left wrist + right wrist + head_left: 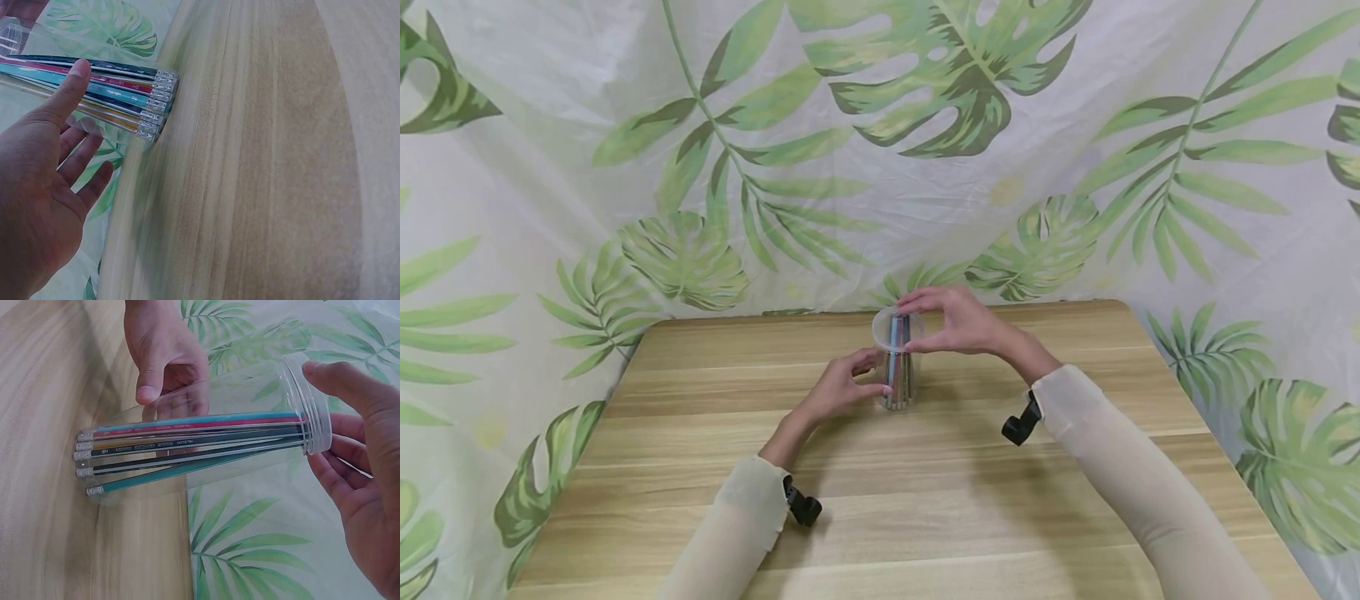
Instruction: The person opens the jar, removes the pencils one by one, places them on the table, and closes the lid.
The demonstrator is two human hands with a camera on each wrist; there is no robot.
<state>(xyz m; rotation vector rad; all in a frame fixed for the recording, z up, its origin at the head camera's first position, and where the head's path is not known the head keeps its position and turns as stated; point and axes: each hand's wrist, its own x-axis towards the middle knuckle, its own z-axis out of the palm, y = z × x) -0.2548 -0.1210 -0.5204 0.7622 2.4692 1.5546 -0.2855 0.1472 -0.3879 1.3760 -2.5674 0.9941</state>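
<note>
A clear plastic jar [916, 377] stands upright near the back of the table. Several pencils [200, 440] in red, teal, black and yellow are inside it, with their metal-banded ends at the bottom. On its top sits a translucent lid [320, 419]. My left hand [837, 390] holds the jar's lower side, its thumb [72, 84] across the near wall and its fingers around the far side. From the right, my right hand [962, 321] grips the lid's rim between thumb and fingers.
The wood-grain table [910, 517] ends just behind the jar. A leaf-printed curtain [820, 183] hangs along its back and sides. Each forearm wears a pale sleeve [1120, 458] with a small black wrist camera [1019, 427].
</note>
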